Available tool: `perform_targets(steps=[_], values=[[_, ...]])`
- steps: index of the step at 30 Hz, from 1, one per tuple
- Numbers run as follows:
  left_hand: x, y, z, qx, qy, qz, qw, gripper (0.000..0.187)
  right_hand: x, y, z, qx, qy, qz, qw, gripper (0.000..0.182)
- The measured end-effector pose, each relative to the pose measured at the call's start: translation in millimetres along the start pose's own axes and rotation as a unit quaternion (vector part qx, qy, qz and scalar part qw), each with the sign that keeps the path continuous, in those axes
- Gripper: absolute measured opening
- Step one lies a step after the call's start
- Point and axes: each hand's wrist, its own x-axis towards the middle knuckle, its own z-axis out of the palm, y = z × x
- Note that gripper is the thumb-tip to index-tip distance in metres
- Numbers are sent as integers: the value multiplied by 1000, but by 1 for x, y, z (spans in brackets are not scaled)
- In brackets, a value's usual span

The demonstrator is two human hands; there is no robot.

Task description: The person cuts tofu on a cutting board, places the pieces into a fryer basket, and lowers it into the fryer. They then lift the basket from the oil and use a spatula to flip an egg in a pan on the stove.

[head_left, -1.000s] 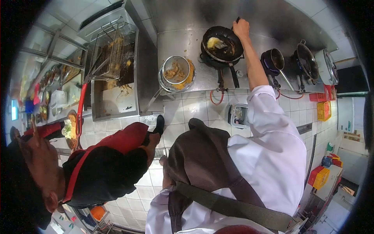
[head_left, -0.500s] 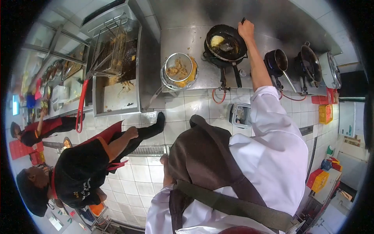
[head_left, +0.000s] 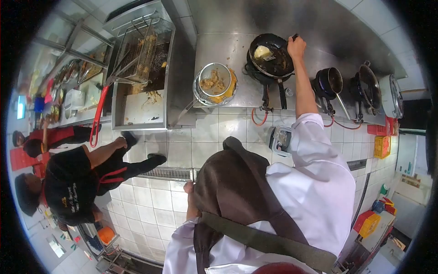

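Observation:
My right hand (head_left: 297, 47) is closed round the dark handle of a spatula (head_left: 270, 58), reaching over a black frying pan (head_left: 278, 69) on a burner. The spatula's blade is inside the pan, touching or beside a pale yellow piece of food (head_left: 262, 51). The pan's own handle (head_left: 282, 93) points toward me, and nobody holds it. My left hand (head_left: 190, 194) hangs low beside my brown apron (head_left: 235, 178), its fingers curled. Part of that hand is hidden, and I cannot see whether anything is in it.
Left of the pan, a strainer (head_left: 214, 68) with fried bits rests over a bowl. Further left is a deep fryer (head_left: 166, 86) with a basket (head_left: 137, 59). Saucepan (head_left: 329, 81) and wok (head_left: 367, 86) stand right. A co-worker (head_left: 68, 182) walks at left; a plastic tub (head_left: 280, 140) sits below the counter.
The co-worker at left has stepped further left, away from me. My view has shifted slightly. My right hand still grips the spatula, and its blade stays by the yellow food.

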Motion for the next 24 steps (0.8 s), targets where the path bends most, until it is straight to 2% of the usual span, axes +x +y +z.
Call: perform_targets(steps=[2,3,5,6,8,9,11,12,13,15,16,17,19,20,24], values=[[-4,-9,6,118,16,102,988,15,1,7,9,62,-8,0,998,27],[-6,-12,7,116,16,100,988,15,-2,12,10,63,-9,-2,998,27],[-6,-19,11,80,5,81,993,14,-11,20,8,95,66,-36,993,20],[-5,-24,12,81,6,79,994,14,-16,26,10,98,64,-36,992,20],[-6,-26,14,6,55,49,997,13,-26,45,14,256,38,87,962,15],[-9,-24,11,6,54,45,997,13,-32,49,13,256,35,86,962,15],[-13,-15,2,22,36,37,998,15,-43,48,11,356,34,122,926,12],[-17,-4,-11,-80,34,-36,996,23,-45,50,9,270,32,80,959,10],[-19,4,-19,-80,36,-38,995,23,-49,47,10,273,31,80,958,10],[-17,17,-26,-295,45,-207,932,31,-53,47,7,325,32,75,942,8],[-12,17,-31,-168,16,-132,977,34,-53,47,6,322,34,76,943,8],[-10,21,-32,-168,14,-129,977,34,-53,47,6,351,28,75,933,8],[-7,17,-26,-279,44,-177,943,35,-54,42,4,377,23,77,923,8],[5,15,-21,-310,26,-258,915,33,-54,38,2,390,19,87,916,8],[-10,40,-45,-362,48,-275,890,31,-50,33,-5,364,7,114,924,9]])
